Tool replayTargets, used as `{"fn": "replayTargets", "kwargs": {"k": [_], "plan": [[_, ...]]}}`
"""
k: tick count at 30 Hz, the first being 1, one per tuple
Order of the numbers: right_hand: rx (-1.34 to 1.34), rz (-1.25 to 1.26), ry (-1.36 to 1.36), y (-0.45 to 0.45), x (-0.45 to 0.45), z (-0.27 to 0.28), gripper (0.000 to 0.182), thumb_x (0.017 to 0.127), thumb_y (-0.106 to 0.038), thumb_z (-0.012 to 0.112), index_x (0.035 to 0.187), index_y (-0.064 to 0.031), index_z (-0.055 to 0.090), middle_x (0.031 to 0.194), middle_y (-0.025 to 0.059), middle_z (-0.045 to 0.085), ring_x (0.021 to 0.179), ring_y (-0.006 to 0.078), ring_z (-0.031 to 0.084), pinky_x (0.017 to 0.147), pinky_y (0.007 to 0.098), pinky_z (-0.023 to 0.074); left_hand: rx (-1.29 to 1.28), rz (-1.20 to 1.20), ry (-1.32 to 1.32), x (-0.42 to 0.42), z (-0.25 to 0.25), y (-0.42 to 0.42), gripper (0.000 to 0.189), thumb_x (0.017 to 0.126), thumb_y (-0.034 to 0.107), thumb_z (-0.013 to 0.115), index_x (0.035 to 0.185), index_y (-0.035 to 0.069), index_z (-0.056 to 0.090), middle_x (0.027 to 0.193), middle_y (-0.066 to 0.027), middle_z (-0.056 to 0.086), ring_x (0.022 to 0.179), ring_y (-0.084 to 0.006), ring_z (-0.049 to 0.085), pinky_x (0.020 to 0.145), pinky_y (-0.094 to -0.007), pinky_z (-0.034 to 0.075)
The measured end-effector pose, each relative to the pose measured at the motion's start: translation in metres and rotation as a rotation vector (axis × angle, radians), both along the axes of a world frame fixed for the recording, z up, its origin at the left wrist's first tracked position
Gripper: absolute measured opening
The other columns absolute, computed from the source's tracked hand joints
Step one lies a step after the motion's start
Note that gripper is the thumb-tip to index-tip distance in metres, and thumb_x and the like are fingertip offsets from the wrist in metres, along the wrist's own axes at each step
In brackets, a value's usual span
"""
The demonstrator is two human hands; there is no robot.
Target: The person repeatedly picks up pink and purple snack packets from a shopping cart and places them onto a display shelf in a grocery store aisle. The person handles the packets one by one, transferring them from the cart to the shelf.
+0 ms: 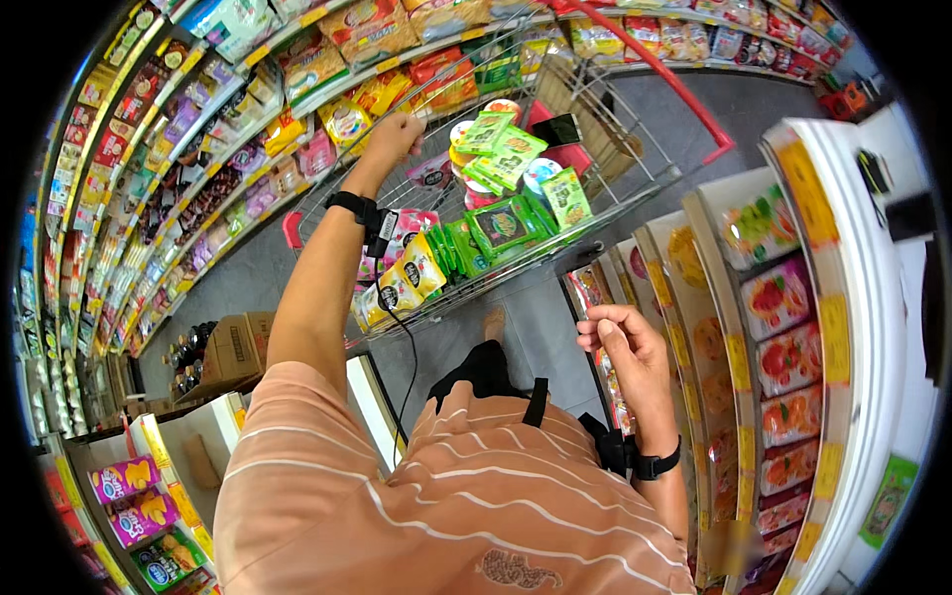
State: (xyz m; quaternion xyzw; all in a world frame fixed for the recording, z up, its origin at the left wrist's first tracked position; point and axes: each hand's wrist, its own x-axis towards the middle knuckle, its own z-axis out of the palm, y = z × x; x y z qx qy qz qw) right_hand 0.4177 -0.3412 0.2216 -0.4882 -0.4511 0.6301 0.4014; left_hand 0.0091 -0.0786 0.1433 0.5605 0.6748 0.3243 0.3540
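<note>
A wire shopping cart [476,294] with a red handle stands before me. My left hand [396,137], fingers curled, is at its far left side; whether it grips the wire rim is unclear. Inside lie several green packets [506,227], yellow-and-white pouches [424,264], pink packs [416,223], lidded cups [543,175] and light-green sachets [509,156]. A dark phone [556,129] rests on a red item near the cart's handle end. My right hand [625,346] is raised beside the right shelf, thumb and fingers loosely bent, with no object visible in it.
Long shelves of bagged snacks [372,37] curve along the far side and left. At right stands a tiered shelf with fruit-pictured packs [788,357]. Lower left are a cardboard box [230,357] with dark bottles and a shelf holding chip packs [141,517]. Grey tiled floor [535,327] shows below the cart.
</note>
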Motion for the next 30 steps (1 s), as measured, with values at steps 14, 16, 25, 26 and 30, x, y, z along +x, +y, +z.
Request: {"fn": "replayTargets", "kwargs": {"k": [14, 16, 25, 26, 30], "plan": [[-0.284, 0.111, -0.068, 0.124, -0.101, -0.066, 0.022, 0.103, -0.015, 0.056, 0.119, -0.0004, 0.062, 0.103, 0.0088, 0.07, 0.09, 0.0141, 0.067, 0.081, 0.0275, 0.0534, -0.114, -0.017, 0.474, -0.095, -0.253, 0.072, 0.04, 0.088, 0.025, 0.06, 0.119, 0.0, 0.065, 0.114, -0.0204, 0.068, 0.099, -0.035, 0.068, 0.076, -0.0419, 0.057], [-0.309, 0.108, -0.081, 0.131, -0.107, -0.068, 0.023, 0.103, -0.015, 0.056, 0.119, -0.0004, 0.062, 0.103, 0.0089, 0.07, 0.09, 0.0141, 0.067, 0.081, 0.0275, 0.0534, -0.112, 0.001, 0.436, -0.092, -0.276, 0.081, 0.041, 0.086, 0.022, 0.059, 0.122, 0.003, 0.064, 0.12, -0.0246, 0.064, 0.11, -0.039, 0.062, 0.092, -0.046, 0.051], [-0.408, 0.071, -0.111, 0.132, -0.117, -0.076, 0.022, 0.103, -0.013, 0.055, 0.119, 0.0008, 0.062, 0.103, 0.0097, 0.071, 0.089, 0.0131, 0.067, 0.081, 0.0271, 0.0534, -0.187, 0.014, 0.452, -0.092, -0.324, 0.1, 0.038, 0.087, 0.019, 0.058, 0.121, 0.002, 0.064, 0.116, -0.0261, 0.065, 0.109, -0.0436, 0.062, 0.095, -0.0474, 0.05], [-0.413, 0.068, -0.113, 0.131, -0.118, -0.074, 0.022, 0.103, -0.013, 0.055, 0.119, 0.0009, 0.062, 0.103, 0.0097, 0.071, 0.089, 0.0131, 0.067, 0.081, 0.027, 0.0534, -0.201, 0.006, 0.443, -0.093, -0.326, 0.1, 0.035, 0.087, 0.018, 0.057, 0.117, 0.002, 0.065, 0.113, -0.0261, 0.066, 0.108, -0.0435, 0.062, 0.094, -0.0476, 0.05], [-0.415, 0.066, -0.14, 0.126, -0.115, -0.074, 0.022, 0.103, -0.013, 0.055, 0.119, 0.0008, 0.062, 0.103, 0.0097, 0.071, 0.09, 0.0129, 0.067, 0.081, 0.027, 0.0534, -0.112, 0.052, 0.514, -0.091, -0.331, 0.095, 0.022, 0.089, 0.016, 0.056, 0.099, 0.002, 0.07, 0.103, -0.0249, 0.068, 0.101, -0.0434, 0.064, 0.088, -0.0492, 0.051]]}}
